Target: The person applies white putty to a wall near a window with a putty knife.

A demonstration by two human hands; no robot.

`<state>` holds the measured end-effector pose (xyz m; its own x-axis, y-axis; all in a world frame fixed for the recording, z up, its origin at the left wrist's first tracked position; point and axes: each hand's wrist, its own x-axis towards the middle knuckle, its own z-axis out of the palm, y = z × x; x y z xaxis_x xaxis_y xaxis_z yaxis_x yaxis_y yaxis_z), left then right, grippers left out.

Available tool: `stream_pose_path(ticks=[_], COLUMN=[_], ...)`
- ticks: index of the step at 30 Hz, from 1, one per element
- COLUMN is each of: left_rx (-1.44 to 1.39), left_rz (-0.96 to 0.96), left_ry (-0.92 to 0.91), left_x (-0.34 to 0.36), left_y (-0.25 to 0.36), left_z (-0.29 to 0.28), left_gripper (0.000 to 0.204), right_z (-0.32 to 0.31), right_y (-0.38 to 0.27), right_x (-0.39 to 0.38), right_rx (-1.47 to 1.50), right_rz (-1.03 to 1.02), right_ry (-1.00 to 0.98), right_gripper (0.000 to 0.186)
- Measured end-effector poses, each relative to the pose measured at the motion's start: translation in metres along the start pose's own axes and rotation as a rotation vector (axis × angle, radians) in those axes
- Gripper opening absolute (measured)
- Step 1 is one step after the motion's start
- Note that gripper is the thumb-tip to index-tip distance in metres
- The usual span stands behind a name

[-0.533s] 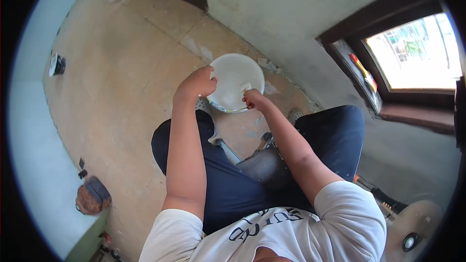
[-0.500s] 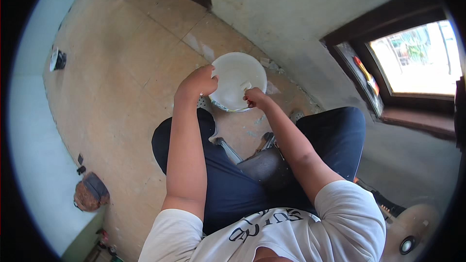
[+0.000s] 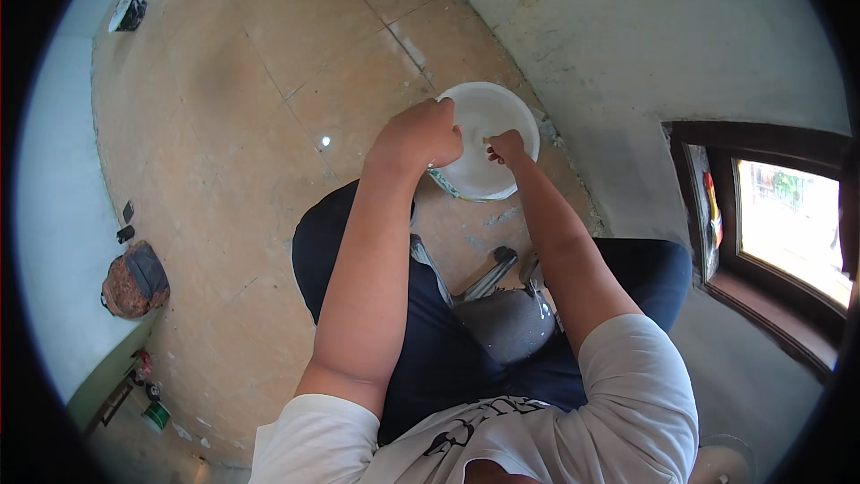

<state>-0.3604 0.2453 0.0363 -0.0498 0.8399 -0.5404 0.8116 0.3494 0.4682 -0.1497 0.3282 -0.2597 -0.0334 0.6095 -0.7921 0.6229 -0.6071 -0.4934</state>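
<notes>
A round white bucket (image 3: 528, 121) stands on the floor in front of my knees, with whitish contents inside. My left hand (image 3: 423, 136) is closed over its left rim, with the fingers curled inward and partly hidden by the back of the hand. Inside the bucket's opening, toward the right, my right hand (image 3: 507, 149) is closed in a pinch. A small pale yellowish tip shows at its fingers; the rest of what it holds is hidden.
Between my legs sits a dark grey speckled stool or seat (image 3: 509, 323). The wall with a brown-framed window (image 3: 717, 242) rises to the right. Far left on the tiled floor are a small dark-and-white pot (image 3: 128, 12) and a brown bag (image 3: 134, 282).
The view has turned, so the bucket and both hands sit further right. My left hand stays at the rim. The right hand has shifted slightly within the bucket's opening.
</notes>
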Motion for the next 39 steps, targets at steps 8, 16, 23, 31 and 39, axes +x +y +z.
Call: stream_pose_path(ticks=[8, 16, 23, 31, 39], left_rx=[-0.017, -0.005, 0.000, -0.017, -0.013], left_rz=[-0.050, 0.001, -0.074, -0.003, 0.002], left_ry=[-0.119, -0.128, -0.194, -0.149, -0.174], left_x=[0.001, 0.007, -0.001, 0.004, 0.011], left_y=[0.007, 0.027, 0.007, 0.019, 0.026], left_z=[-0.005, -0.008, -0.008, -0.006, -0.006], left_gripper=[0.045, 0.043, 0.042, 0.042, 0.047], right_z=[0.031, 0.052, 0.069, 0.016, 0.044], right_y=[0.007, 0.044, 0.021, 0.045, 0.020], right_x=[0.001, 0.061, 0.023, 0.011, -0.002], right_rx=[-1.030, -0.948, 0.152, -1.136, 0.010], right_rz=[-0.522, -0.879, -0.519, -0.479, -0.565], right_ry=[0.140, 0.013, -0.113, -0.267, -0.072], right_gripper=[0.021, 0.018, 0.021, 0.032, 0.016])
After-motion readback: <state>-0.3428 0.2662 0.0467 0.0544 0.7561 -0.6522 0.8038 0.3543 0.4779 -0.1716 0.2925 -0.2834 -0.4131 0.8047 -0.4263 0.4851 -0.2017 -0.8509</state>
